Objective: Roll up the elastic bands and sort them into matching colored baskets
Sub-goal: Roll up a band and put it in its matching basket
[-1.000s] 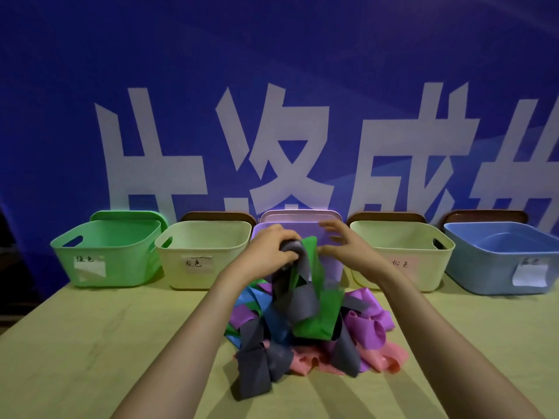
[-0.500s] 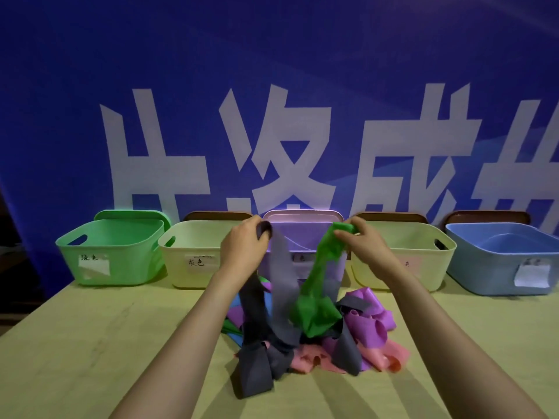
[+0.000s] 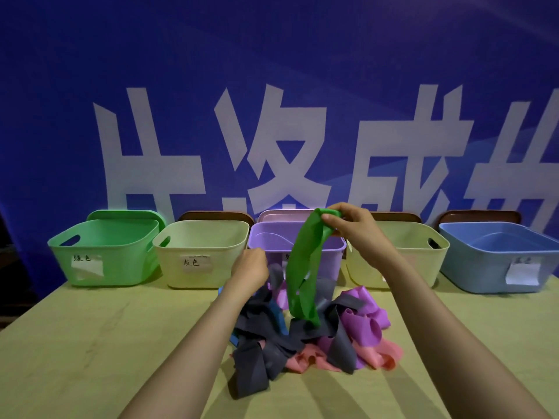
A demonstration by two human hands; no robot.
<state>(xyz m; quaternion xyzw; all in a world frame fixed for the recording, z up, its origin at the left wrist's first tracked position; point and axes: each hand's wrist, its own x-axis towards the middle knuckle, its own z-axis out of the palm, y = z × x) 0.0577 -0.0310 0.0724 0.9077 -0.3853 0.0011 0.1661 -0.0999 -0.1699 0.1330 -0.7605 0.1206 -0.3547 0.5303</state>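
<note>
Standing at the far left of the worktop (image 3: 90, 343), a green basket (image 3: 121, 267) carries a white handwritten label on its front wall. Just to its right sits a cream basket (image 3: 230, 267), also labelled. Both are back against a blue banner (image 3: 272, 71) with large white characters.

Next comes the left hand (image 3: 249, 269), lowered to the near left top of the pile of bands (image 3: 302, 337). Its back faces the camera and its fingers bend downward out of sight, so I cannot tell whether they grip anything. A grey band (image 3: 257, 367) trails from the pile toward the near edge, and a blue band (image 3: 279, 320) shows through beside it.

Behind the pile, in the middle of the row, stands the purple basket (image 3: 266, 237). In front of it hangs the green band (image 3: 305, 267), a long loop lifted clear above the heap, with its lower end dangling just over the grey strips. The right hand (image 3: 354, 225) pinches the top of that loop between thumb and fingertips, held up level with the purple basket's rim.

On the right side of the pile lie purple bands (image 3: 363, 325), with pink bands (image 3: 384, 355) spread flat along the near edge.

Further right stands a second cream basket (image 3: 429, 267), partly hidden by the right forearm, and last in the row a blue basket (image 3: 478, 267) with a white label on its front.
</note>
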